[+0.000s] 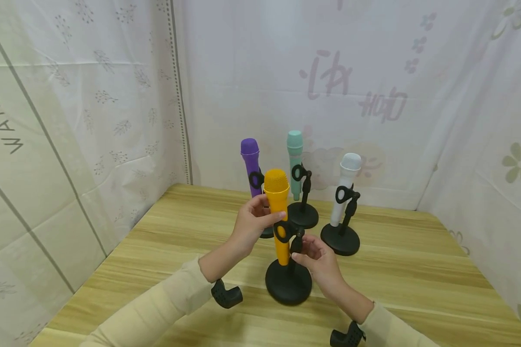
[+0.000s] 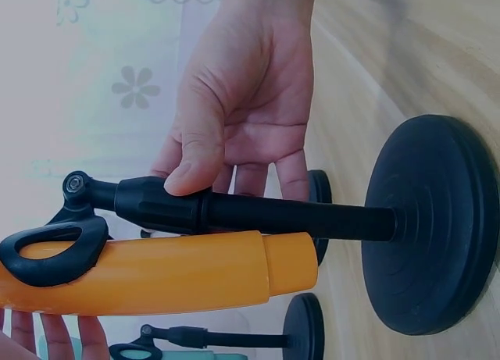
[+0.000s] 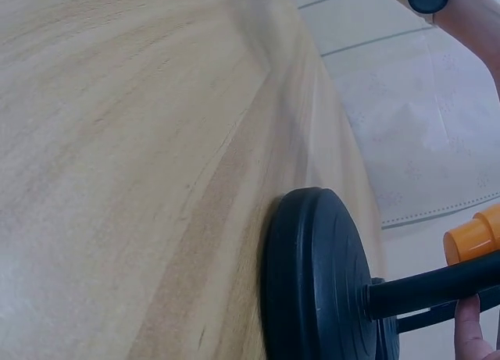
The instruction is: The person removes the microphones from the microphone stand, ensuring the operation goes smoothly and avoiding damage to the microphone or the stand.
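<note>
A yellow-orange microphone [image 1: 276, 205] sits in the ring clip of a black microphone stand [image 1: 288, 284], upright above its round base. My left hand [image 1: 257, 220] grips the microphone below its head, thumb across the front; in the left wrist view its fingers [image 2: 56, 334] show behind the body. With thumb and fingers around the stand's post, my right hand [image 1: 319, 262] holds it near the collar. The left wrist view has the right thumb [image 2: 197, 153] on that collar. Only one fingertip [image 3: 469, 321] against the post shows in the right wrist view.
Behind stand a purple microphone [image 1: 250, 161], a mint green microphone [image 1: 294, 149] and a white microphone [image 1: 346, 178], each with a black stand. All are on a wood-grain table [image 1: 165, 231]. Patterned cloth [image 1: 252, 62] hangs along the back and sides.
</note>
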Tool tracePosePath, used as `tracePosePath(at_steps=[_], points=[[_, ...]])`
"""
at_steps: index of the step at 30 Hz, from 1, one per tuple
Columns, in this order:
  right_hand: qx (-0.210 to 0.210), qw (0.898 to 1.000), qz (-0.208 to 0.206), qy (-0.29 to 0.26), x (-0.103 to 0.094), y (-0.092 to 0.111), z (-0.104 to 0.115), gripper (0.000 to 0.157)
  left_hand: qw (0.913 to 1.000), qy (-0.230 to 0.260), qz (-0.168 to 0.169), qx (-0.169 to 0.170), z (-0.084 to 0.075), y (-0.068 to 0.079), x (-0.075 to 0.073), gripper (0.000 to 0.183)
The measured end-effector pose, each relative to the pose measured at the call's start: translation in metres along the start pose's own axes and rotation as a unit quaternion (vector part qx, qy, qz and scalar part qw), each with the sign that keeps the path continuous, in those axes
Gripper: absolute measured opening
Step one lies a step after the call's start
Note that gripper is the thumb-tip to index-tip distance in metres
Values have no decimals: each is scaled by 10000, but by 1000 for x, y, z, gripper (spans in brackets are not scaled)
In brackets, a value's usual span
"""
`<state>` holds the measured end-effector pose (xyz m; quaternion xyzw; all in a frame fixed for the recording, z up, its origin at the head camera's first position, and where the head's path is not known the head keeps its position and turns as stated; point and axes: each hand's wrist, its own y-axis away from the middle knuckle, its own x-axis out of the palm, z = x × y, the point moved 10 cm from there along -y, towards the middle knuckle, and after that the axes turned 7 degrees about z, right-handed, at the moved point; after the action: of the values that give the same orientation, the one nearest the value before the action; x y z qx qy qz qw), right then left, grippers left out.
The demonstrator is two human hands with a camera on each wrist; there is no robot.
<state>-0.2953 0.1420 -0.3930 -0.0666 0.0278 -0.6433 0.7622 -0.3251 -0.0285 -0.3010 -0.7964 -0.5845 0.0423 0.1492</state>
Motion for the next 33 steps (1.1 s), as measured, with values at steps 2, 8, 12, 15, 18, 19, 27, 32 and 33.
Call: tracePosePath(at_steps=[2,8,12,15,18,19,27,32,33], points=[[16,10000,30,-31,0,0,0,39,10000,12,11,15,0,1,0,37],[79,9999,75,7,1,1,-1,38,10000,19,42,70,-1,3,1,36],[83,9999,65,66,1,1,-1,37,9999,20,55,105,-2,4,1,35],[65,9999,65,95,1,1,0,37,9999,18,48,131,-2,4,1,35],[46,9999,74,95,2,1,0,37,9999,15,30,143,-1,4,-1,35],[36,9999,82,95,2,2,0,37,9999,9,26,147,-1,4,-1,35],[-32,9999,107,81,4,2,0,37,9999,34,5,161,1,6,-2,34],[-137,9996,123,194,5,2,1,37,9999,52,-60,119,1,7,-2,33],[-173,9995,123,222,5,2,2,37,9999,56,-73,108,0,8,-2,33]])
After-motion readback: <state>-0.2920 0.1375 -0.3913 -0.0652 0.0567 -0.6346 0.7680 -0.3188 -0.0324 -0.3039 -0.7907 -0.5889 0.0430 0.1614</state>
